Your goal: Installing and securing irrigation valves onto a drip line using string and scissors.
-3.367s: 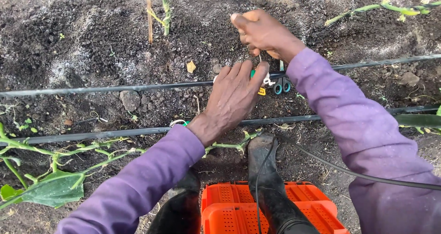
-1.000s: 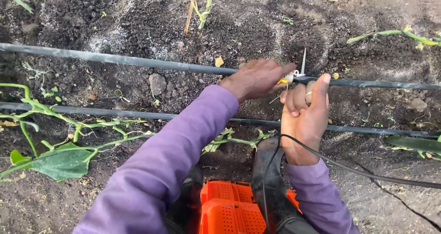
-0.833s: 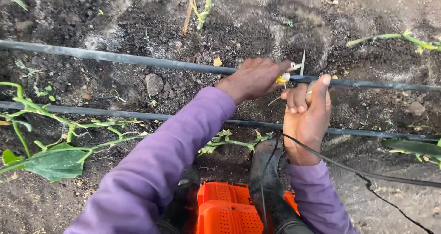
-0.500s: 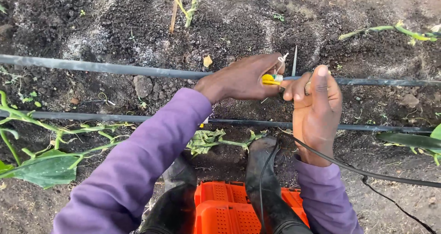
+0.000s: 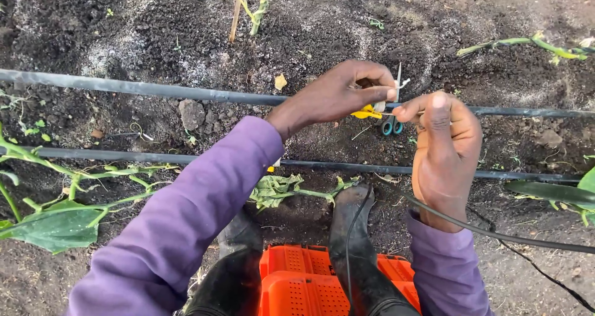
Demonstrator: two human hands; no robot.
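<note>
Over the far black drip hose (image 5: 186,93), your two hands meet close together above dark, loose soil (image 5: 124,31). Your left hand (image 5: 334,96) has its thumb and forefinger closed narrowly on a small yellow piece (image 5: 367,112) and what looks like a pale string or tie (image 5: 398,83) that sticks up just past the fingertips; what exactly the tie is, the view does not show. Your right hand (image 5: 443,148) is pinched shut too, thumb (image 5: 437,114) pressed against the forefinger on the other end of that same small thing, right beside the left fingertips.

The likeliest slip, as I judge it, is losing the piece: both grips are fingertip pinches on something tiny, and if either loosens, it drops into crumbly earth where it would be hard to find. A pair of blue-handled scissors (image 5: 392,127) lies on the ground just under your hands, touching or nearly touching the hose; reaching down blindly could meet the blades. A thin black cable (image 5: 496,232) runs across your right wrist and could snag if you pull that arm back sharply. The wilted seedling (image 5: 276,189) lies by the near hose (image 5: 124,157), close to your boots (image 5: 353,241) and the orange crate (image 5: 310,285), so shifting your feet could crush it.
</note>
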